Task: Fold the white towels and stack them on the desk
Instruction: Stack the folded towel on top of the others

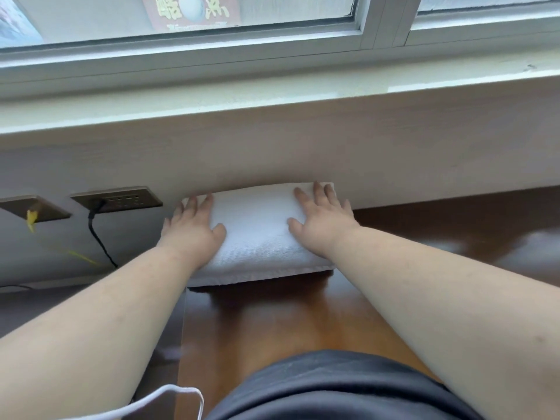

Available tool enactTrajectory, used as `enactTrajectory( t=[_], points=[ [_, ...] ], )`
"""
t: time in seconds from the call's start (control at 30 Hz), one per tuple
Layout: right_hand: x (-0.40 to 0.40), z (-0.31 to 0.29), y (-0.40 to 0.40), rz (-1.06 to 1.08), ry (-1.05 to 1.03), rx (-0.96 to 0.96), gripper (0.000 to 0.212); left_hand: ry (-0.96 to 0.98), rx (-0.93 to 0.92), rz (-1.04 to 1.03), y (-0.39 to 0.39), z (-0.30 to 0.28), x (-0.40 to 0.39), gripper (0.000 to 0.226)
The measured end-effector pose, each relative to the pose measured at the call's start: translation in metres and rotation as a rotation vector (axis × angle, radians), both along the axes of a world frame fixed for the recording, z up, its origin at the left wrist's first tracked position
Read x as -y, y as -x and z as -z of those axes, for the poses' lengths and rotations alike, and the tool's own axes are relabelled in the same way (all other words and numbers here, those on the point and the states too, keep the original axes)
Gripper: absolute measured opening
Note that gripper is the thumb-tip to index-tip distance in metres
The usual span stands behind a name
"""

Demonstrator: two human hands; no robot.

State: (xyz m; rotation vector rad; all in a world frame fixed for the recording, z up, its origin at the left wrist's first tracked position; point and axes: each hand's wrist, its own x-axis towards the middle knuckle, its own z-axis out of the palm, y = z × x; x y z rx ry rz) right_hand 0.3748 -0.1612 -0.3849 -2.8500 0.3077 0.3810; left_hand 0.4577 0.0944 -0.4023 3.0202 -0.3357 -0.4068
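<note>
One folded white towel point(256, 234) is being pressed flat against the far end of a dark brown wooden counter point(439, 237), where the counter is meeting a pale wall panel point(303, 147). The towel's far edge is lying against that panel, and its left end is lying at the counter's left edge, which is running toward the viewer. Its near edge is showing stacked layers, though whether it is one thick towel or several cannot be told.

Two hands are being laid on top of it, palms down, fingers straight and slightly spread, nothing being gripped. The left hand point(192, 227) is resting on the towel's left end, the right hand point(321, 221) on its right end, with bare towel showing between them. Both forearms are bare.

Bare glossy wood is being left to the right of the towel and in front of it, toward the person's dark clothing point(333, 389). Above the panel a pale green windowsill point(272, 95) is running across the view, beneath a white-framed window point(381, 22).

Two brown wall sockets are being seen left of the towel: one point(118, 200) with a black cable point(100, 237) plugged in, another point(33, 207) with a yellow cable point(31, 220). One white cord point(169, 395) is looping at the bottom left.
</note>
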Motion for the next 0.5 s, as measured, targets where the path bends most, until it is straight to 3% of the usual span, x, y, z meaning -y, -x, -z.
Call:
enactTrajectory(
  t=[0.13,0.27,0.4,0.5],
  points=[
    [0.002,0.002,-0.004,0.001,0.025,0.030,0.076,-0.103,0.041,0.030,-0.004,-0.004,0.003,0.075],
    [0.001,0.002,-0.005,-0.115,0.074,0.142,0.072,-0.020,0.126,0.252,0.005,-0.005,0.015,0.069],
    [0.013,0.009,-0.001,0.048,-0.046,0.035,0.078,-0.017,0.011,0.083,0.000,0.002,0.008,0.067],
    [0.015,0.006,-0.001,0.180,-0.259,0.062,0.079,-0.069,-0.005,0.048,-0.003,-0.003,0.011,0.068]
  ],
)
